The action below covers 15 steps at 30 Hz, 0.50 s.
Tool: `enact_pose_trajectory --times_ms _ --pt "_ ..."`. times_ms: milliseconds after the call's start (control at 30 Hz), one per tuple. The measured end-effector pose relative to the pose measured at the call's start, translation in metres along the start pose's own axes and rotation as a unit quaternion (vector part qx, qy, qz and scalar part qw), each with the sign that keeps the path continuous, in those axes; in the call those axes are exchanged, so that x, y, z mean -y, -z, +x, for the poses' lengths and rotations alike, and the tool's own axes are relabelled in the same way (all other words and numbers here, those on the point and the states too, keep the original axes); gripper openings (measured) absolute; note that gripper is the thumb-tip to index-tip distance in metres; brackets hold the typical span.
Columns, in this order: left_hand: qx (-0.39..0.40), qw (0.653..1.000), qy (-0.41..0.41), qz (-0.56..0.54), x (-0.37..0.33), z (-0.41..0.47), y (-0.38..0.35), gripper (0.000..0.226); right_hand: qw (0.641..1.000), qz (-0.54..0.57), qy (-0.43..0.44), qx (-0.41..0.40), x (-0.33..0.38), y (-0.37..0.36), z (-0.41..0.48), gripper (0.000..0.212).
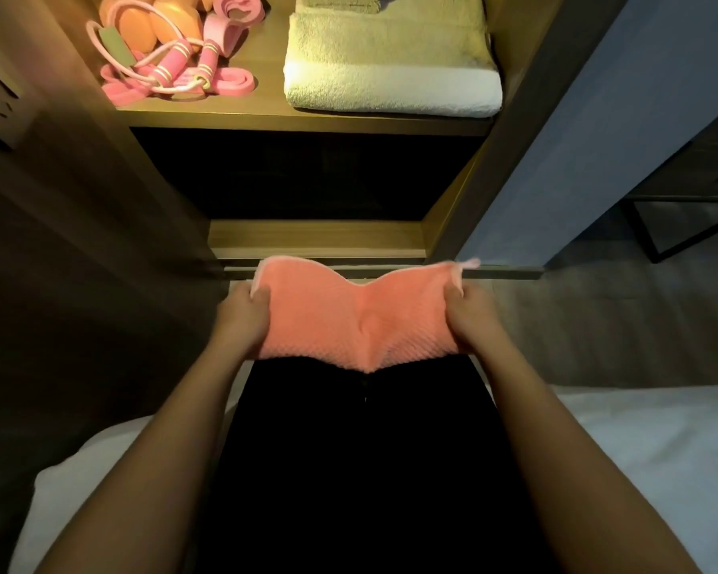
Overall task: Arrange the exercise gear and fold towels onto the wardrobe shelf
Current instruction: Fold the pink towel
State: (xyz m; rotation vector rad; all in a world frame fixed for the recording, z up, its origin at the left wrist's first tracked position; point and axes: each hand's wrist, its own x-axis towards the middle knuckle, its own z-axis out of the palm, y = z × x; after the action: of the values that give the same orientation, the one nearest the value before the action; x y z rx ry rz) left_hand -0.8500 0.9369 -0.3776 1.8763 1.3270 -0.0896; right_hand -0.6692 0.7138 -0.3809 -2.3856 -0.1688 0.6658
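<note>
A salmon-pink waffle towel (359, 314) lies folded across my lap, sagging in the middle. My left hand (243, 314) grips its left edge and my right hand (471, 314) grips its right edge. Above, on the lit wardrobe shelf (307, 118), a folded white towel (390, 72) lies at the right with a smaller folded towel (338, 2) on top of it. At the shelf's left lie a pink skipping rope (175, 72), pink resistance bands (233, 82) and orange gear (154, 22).
The wardrobe's dark lower compartment (307, 176) opens under the shelf. A blue wall (597, 118) stands at the right, a wall socket (1, 101) at the left. White bedding (639, 449) lies on both sides of my legs. A black metal frame (680, 225) stands far right.
</note>
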Motion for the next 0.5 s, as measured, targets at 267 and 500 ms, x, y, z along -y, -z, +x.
enact_pose_trajectory --times_ms 267,500 --pt "-0.078 0.995 -0.067 0.006 0.010 0.018 0.033 0.025 0.995 -0.088 0.018 -0.048 -0.009 0.029 0.024 0.041" --pt "0.037 0.997 0.053 0.041 0.043 0.015 0.021 0.031 0.989 -0.078 -0.102 0.080 -0.027 0.024 0.007 0.048"
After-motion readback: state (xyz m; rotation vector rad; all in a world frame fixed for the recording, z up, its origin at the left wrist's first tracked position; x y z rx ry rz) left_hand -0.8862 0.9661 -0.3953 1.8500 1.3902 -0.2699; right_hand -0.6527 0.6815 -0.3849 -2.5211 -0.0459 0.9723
